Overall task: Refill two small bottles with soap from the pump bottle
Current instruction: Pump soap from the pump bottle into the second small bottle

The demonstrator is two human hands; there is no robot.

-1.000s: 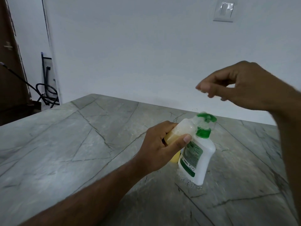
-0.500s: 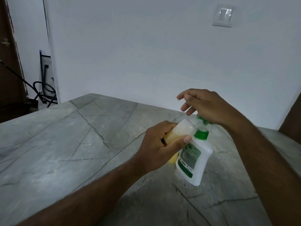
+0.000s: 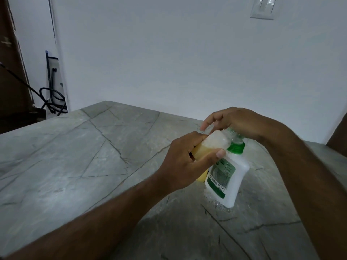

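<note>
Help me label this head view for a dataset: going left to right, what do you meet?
Black cables on the floor → left hand gripping the small bottle → pump bottle → wall switch.

Small bottle (image 3: 212, 147) left of pump bottle (image 3: 228, 175) (seemingly touching) on counter (image 3: 75, 166).

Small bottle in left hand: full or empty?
Partly full: the small bottle shows yellow soap in its lower part, clear above, gripped by the left hand.

Pump bottle (image 3: 228, 182) label: green/white w/ print, too small & blurred to read.
</note>
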